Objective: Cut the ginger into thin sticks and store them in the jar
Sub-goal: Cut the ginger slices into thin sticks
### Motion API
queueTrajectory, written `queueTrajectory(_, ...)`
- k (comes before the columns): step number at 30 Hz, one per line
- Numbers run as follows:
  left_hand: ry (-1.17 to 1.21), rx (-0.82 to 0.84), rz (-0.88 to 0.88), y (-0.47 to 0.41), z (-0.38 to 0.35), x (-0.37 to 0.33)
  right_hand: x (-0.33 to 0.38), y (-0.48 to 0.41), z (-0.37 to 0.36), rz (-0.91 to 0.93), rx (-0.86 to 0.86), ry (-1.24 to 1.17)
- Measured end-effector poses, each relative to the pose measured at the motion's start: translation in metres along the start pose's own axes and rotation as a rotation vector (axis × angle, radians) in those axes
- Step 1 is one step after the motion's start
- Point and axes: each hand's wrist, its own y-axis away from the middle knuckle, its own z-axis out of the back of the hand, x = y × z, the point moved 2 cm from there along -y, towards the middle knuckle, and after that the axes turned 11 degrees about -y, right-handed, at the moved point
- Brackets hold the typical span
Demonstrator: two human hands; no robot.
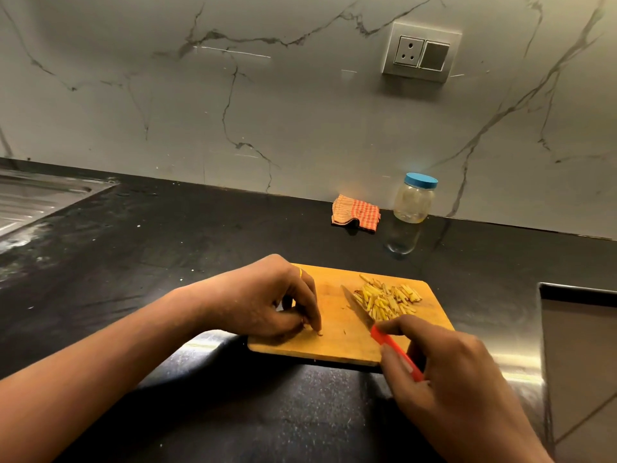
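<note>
A wooden cutting board (337,345) lies on the black counter. A heap of thin yellow ginger sticks (387,300) sits on its far right part. My right hand (444,372) grips the red handle of a knife (397,352); its blade (355,304) lies against the left edge of the heap. My left hand (267,299) is at the board's left side, fingertips curled down and pinching a tiny ginger bit (319,333). A clear jar with a blue lid (414,200) stands closed by the wall, behind the board.
A folded orange checked cloth (355,213) lies left of the jar against the marble wall. A steel sink (30,202) is at the far left. The counter drops off at a cut-out (581,345) on the right. A wall socket (420,53) is above.
</note>
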Motion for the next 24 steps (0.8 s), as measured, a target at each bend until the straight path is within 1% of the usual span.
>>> queueTrajectory(2,0.011,0.006,-0.008,0.0,0.0,-0.003,0.006,0.0,-0.006,0.032,0.026,-0.043)
queueTrajectory(5,0.023,0.004,-0.011,0.0,0.0,-0.004,0.008,0.0,-0.012,0.032,0.087,-0.07)
queueTrajectory(9,0.009,-0.046,-0.028,-0.002,-0.001,-0.005,-0.003,0.004,-0.007,0.0,0.042,-0.031)
queueTrajectory(13,-0.078,0.002,-0.066,-0.002,-0.006,-0.009,-0.003,0.004,-0.003,0.0,-0.015,0.018)
queueTrajectory(17,-0.073,0.015,-0.066,-0.002,-0.007,-0.011,0.008,-0.004,-0.003,0.019,-0.056,0.012)
queueTrajectory(19,-0.072,0.015,-0.068,-0.001,-0.006,-0.011,0.012,-0.008,-0.006,0.034,-0.055,0.002)
queueTrajectory(24,-0.093,-0.004,-0.043,0.0,0.0,-0.006,0.017,-0.004,-0.017,0.024,0.015,-0.032)
